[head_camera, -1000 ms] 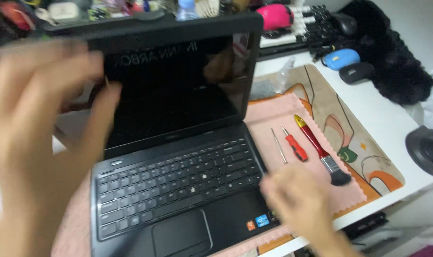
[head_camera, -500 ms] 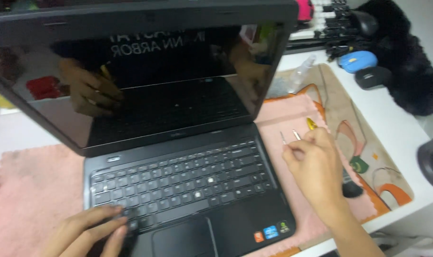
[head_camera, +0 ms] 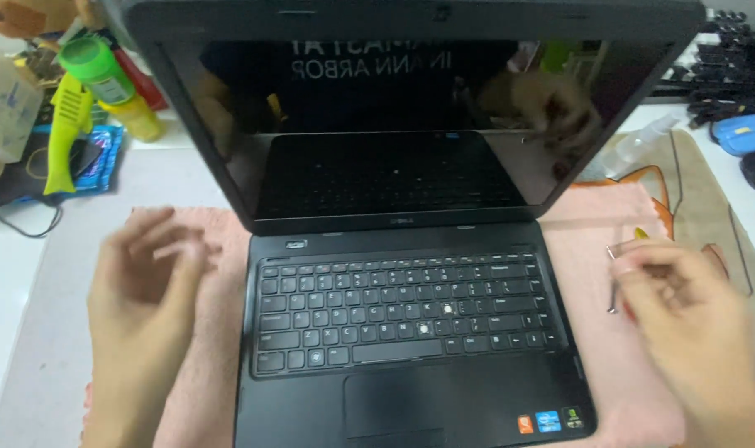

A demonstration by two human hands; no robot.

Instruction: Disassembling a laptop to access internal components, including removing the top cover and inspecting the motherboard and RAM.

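Left hand [head_camera: 141,307] is hovering open at lower left beside the black laptop [head_camera: 410,332]; right hand [head_camera: 693,332] is grasping a thin metal tool [head_camera: 614,286] at lower right.

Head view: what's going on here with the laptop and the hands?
A person sits over an open black laptop resting on a pink cloth, its screen dark. The left hand hovers open beside the keyboard, touching nothing. The right hand is over the cloth to the laptop's right, fingers closing around a thin metal tool; blur hides the grip. A blue mouse lies far right.
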